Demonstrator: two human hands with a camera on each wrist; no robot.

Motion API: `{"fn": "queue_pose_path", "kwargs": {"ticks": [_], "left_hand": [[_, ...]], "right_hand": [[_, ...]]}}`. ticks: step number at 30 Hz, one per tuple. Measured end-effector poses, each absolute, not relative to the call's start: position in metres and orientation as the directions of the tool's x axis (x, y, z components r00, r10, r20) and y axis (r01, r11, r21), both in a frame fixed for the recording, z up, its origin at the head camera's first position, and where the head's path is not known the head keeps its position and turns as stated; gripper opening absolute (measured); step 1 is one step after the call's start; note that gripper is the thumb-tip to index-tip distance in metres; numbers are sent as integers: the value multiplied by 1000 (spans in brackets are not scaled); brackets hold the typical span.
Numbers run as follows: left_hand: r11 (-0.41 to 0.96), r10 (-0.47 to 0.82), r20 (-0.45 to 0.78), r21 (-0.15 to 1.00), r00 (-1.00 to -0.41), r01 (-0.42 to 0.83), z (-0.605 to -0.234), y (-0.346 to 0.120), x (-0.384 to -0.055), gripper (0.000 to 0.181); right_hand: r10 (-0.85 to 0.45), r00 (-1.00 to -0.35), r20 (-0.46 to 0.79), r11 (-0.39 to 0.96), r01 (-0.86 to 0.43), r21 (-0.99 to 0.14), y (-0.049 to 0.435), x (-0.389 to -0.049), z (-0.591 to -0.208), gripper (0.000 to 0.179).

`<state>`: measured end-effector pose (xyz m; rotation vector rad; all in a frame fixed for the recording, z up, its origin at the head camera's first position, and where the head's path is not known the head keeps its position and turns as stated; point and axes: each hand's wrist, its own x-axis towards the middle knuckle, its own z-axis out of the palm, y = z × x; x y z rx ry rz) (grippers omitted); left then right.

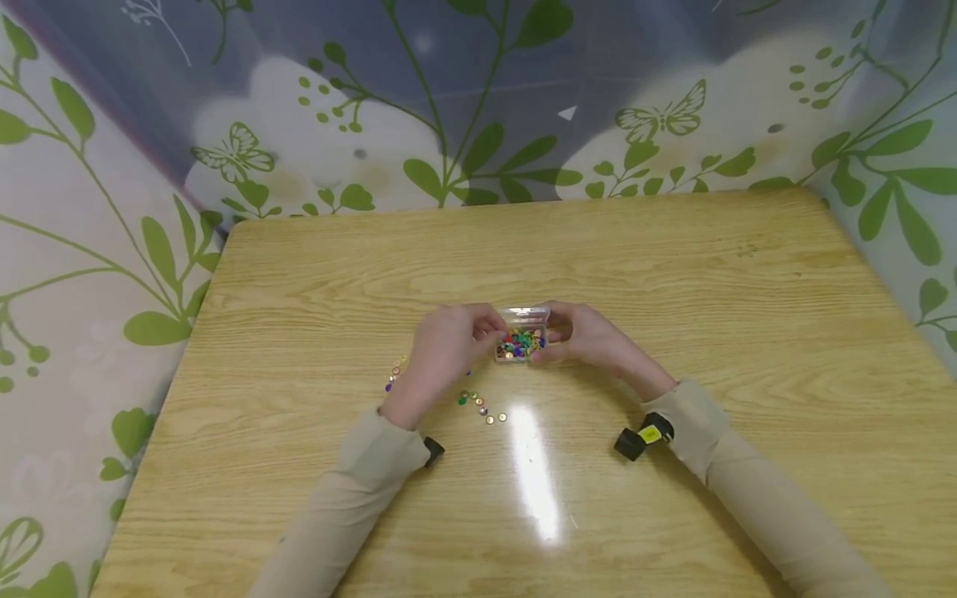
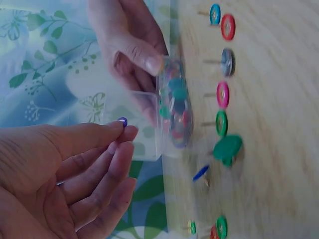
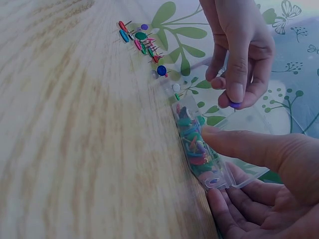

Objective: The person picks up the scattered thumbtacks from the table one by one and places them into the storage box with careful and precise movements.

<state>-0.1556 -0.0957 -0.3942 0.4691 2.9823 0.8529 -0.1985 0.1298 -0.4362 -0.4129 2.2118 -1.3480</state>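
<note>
Between thumb and forefinger my left hand (image 1: 446,342) pinches a purple thumbtack (image 2: 123,121), just over the opened lid side of a small clear plastic box. The box (image 3: 193,172) stands on the table, full of thumbtacks in many colours, with its hinged clear lid (image 1: 523,315) up. My right hand (image 1: 591,336) holds the box at its right end, the thumb (image 3: 239,142) on the rim and the fingers at the far side. In the left wrist view, several loose thumbtacks, one a large green one (image 2: 228,148), lie on the table near the left hand.
The wooden table (image 1: 673,274) meets a patterned cloth wall (image 1: 508,100) at the back and sides. More loose thumbtacks (image 1: 395,371) lie left of the left wrist. A black wrist device (image 1: 639,438) is strapped at the right sleeve.
</note>
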Motion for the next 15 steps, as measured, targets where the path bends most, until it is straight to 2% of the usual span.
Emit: {"fn": "queue_pose_path", "kwargs": {"ticks": [15], "left_hand": [[798, 272, 120, 525, -955, 294, -397, -86, -156, 7]], "right_hand": [[-495, -828, -262, 477, -6, -879, 129, -199, -436, 64]]}}
